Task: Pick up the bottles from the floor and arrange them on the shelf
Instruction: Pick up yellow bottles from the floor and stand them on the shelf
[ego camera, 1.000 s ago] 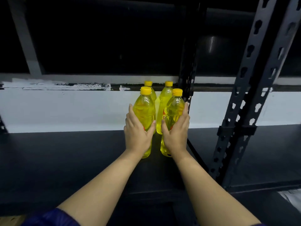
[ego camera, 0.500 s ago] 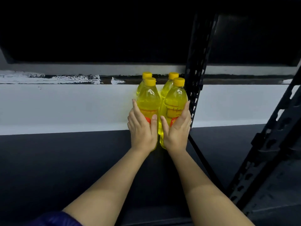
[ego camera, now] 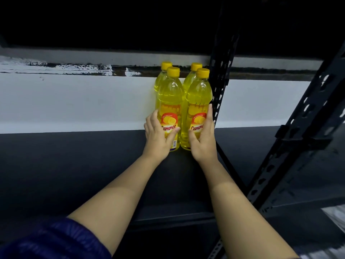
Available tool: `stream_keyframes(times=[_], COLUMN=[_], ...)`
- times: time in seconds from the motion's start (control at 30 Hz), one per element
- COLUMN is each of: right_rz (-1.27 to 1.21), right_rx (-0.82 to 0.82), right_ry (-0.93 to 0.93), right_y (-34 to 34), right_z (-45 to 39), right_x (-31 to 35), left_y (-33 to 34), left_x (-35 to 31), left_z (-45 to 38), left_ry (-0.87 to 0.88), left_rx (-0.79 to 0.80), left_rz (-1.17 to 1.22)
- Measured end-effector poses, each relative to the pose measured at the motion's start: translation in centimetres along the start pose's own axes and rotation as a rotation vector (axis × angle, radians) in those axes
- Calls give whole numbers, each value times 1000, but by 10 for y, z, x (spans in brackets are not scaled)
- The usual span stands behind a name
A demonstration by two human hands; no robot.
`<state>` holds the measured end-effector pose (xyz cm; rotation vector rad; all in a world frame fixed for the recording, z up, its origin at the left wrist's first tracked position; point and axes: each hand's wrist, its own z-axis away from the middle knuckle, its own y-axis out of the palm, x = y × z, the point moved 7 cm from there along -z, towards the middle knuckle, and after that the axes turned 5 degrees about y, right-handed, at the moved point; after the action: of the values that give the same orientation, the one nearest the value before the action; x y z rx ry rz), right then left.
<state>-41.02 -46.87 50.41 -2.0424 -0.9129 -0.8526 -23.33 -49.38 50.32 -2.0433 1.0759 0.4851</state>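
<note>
Yellow oil fills both front bottles. The left hand (ego camera: 157, 135) grips the front-left bottle (ego camera: 169, 109) low on its label, thumb across the front. The right hand (ego camera: 203, 139) wraps the front-right bottle (ego camera: 198, 109) likewise. Both stand upright on the dark shelf board (ego camera: 74, 165), touching the two rear bottles (ego camera: 192, 79) at the white wall (ego camera: 74, 103), beside a perforated black upright (ego camera: 220, 75).

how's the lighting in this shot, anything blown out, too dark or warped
Head view: the four yellow plastic bottles with yellow caps are brightly lit and sharp, labels partly readable; the space above the black shelf board is near pure black; the white back wall band looks evenly bright; the black perforated metal upright leans from wide-angle distortion.
</note>
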Motion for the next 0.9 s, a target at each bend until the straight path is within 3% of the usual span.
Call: stream_keyframes(times=[0.33, 0.6, 0.73, 0.9], right_rz=[70, 484, 478, 417], right_rx=[44, 412, 580, 794], right_ry=[-6, -157, -234, -229], right_y=[-29, -57, -54, -26], right_z=[51, 212, 278, 363], right_x=[30, 48, 40, 0], left_y=[-49, -153, -173, -176], left_x=[-23, -68, -64, -29], left_z=[32, 211, 303, 407], left_ry=[-188, -137, -187, -386], left_rx=[178, 332, 370, 494], left_rz=[-122, -545, -649, -678])
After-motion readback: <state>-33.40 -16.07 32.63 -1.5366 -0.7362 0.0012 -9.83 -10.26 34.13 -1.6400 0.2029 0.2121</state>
